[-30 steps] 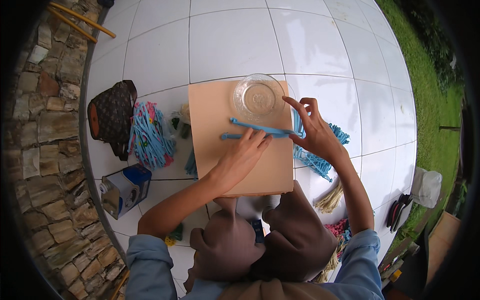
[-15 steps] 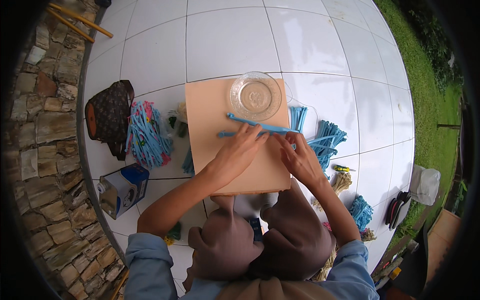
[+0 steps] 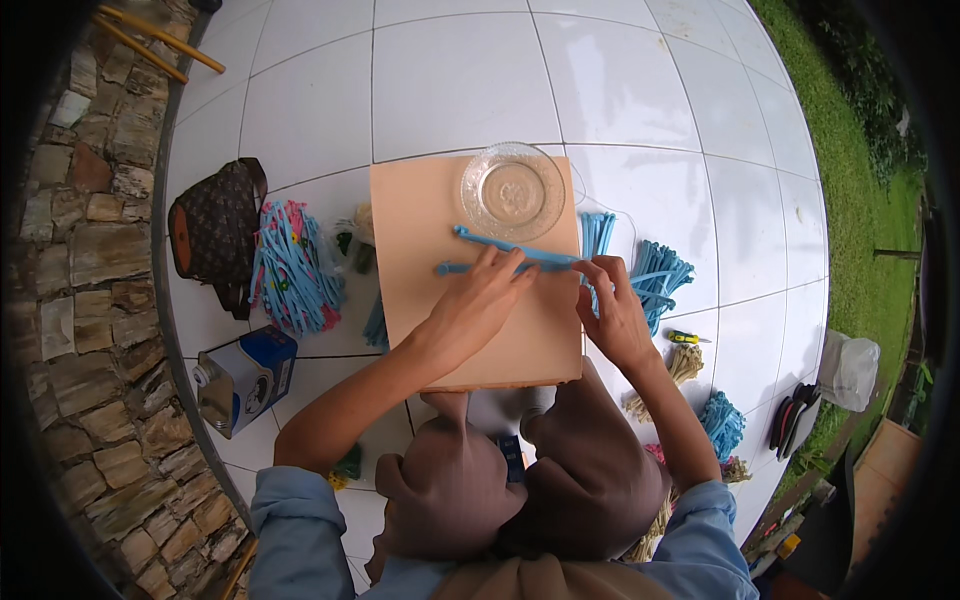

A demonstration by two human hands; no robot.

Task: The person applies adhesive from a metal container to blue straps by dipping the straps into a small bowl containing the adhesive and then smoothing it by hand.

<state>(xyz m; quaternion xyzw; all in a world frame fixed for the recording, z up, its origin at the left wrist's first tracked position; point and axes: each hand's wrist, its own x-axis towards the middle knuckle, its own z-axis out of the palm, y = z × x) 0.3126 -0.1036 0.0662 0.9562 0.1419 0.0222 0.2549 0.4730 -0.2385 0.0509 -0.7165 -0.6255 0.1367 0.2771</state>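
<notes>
Two long blue strips (image 3: 492, 240) with small knobbed left ends lie on a tan board (image 3: 420, 220) across my lap. They spread apart at the left and come together at the right. My left hand (image 3: 485, 290) holds them down near the middle, fingers closed on them. My right hand (image 3: 618, 312) is at their right end by the board's edge, its bent fingertips closed on the strips; its fingers partly hide that end. Just beyond the strips a clear glass dish (image 3: 512, 190) rests on the board.
Bundles of blue strips (image 3: 662, 280) lie right of the board, near a yellow screwdriver (image 3: 688, 338) and dried stems (image 3: 686, 364). At left are a blue-and-pink bundle (image 3: 292, 270), a brown bag (image 3: 218, 230) and a metal can (image 3: 250, 378). A stone wall (image 3: 85, 340) borders the white tiles.
My right hand has slid a little to the right along the strips, to the board's edge, and its fingers have bent more. My left hand and the strips' left ends stay in place.
</notes>
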